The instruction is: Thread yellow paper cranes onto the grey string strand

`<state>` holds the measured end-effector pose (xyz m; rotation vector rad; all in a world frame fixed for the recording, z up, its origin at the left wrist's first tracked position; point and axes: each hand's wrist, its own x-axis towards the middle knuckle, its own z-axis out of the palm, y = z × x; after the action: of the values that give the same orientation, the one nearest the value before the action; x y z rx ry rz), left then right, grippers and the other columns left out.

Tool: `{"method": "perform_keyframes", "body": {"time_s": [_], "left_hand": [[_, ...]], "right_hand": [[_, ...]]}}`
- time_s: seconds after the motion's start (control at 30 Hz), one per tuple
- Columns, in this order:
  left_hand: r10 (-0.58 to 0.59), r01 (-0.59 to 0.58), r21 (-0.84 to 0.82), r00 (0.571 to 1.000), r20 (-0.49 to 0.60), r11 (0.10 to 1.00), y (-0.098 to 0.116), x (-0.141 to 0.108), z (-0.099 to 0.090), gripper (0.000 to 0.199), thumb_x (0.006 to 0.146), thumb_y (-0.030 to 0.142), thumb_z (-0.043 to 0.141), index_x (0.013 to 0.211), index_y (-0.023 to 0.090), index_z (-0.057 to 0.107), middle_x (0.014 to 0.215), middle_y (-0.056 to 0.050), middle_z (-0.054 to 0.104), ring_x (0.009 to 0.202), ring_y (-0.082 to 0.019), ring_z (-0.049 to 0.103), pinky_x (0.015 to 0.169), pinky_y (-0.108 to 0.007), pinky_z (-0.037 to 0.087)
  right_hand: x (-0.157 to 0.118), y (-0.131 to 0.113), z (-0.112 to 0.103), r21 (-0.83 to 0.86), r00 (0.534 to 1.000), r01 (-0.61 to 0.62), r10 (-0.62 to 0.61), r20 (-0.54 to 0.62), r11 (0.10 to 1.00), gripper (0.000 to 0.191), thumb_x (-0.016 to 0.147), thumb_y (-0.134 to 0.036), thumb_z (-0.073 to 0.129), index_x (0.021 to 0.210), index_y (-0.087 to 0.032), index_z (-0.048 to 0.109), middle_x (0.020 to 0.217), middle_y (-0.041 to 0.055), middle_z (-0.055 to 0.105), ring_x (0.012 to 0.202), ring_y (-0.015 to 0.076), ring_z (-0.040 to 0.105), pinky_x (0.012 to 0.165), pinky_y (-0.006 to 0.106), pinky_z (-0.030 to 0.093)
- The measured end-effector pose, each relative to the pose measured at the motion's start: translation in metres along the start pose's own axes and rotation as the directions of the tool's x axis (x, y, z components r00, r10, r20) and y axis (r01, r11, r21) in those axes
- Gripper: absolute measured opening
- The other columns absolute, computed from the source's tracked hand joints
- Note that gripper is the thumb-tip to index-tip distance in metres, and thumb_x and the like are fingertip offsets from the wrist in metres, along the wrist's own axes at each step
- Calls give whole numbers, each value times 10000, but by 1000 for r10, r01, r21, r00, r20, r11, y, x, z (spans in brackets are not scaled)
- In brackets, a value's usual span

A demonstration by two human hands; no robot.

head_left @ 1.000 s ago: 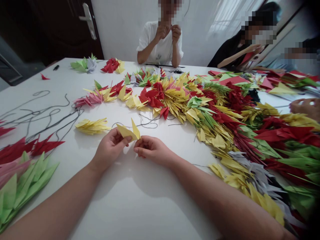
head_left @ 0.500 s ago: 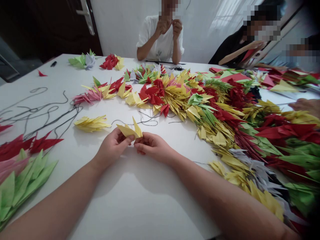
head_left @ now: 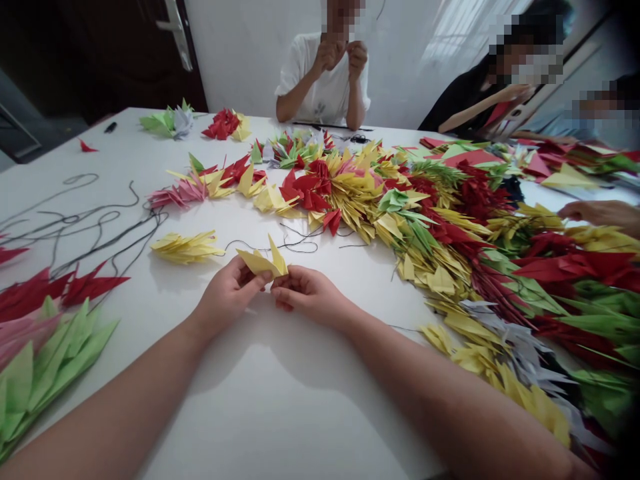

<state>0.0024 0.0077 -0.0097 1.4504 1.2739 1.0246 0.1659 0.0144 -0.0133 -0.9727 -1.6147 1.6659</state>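
**Left hand and right hand: yellow paper crane held between them**

A white desk is covered by a long, heaped band of folded paper cranes in red, yellow, green, grey and pink, curving from the far side down the right. Further cranes are bunched at the near left. A co-worker's hand is rested at the right edge, over the band. A tangle of black thread is spread at the left, and a loose length lies just beyond the hands. A yellow bunch is placed near the crane in hand. Many cranes are thus already bunched, while the held crane is not yet laid with any bunch. It is gripped low in the left fingers and pinched at its lower edge by the right fingertips, with the hands close together.
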Motion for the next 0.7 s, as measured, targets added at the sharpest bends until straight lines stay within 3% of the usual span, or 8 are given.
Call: {"method": "perform_keyframes", "body": {"time_s": [0.7], "left_hand": [[18, -16, 34, 998, -57, 999, 4, -1, 0, 287, 690, 448, 619, 770, 181, 552, 711, -15, 610, 640, -134, 581, 589, -253, 473]], "right_hand": [[3, -5, -1, 114, 993, -53, 64, -99, 992, 120, 701, -232, 634, 737, -144, 561, 598, -29, 572, 517, 53, 516, 545, 201, 438]]}}
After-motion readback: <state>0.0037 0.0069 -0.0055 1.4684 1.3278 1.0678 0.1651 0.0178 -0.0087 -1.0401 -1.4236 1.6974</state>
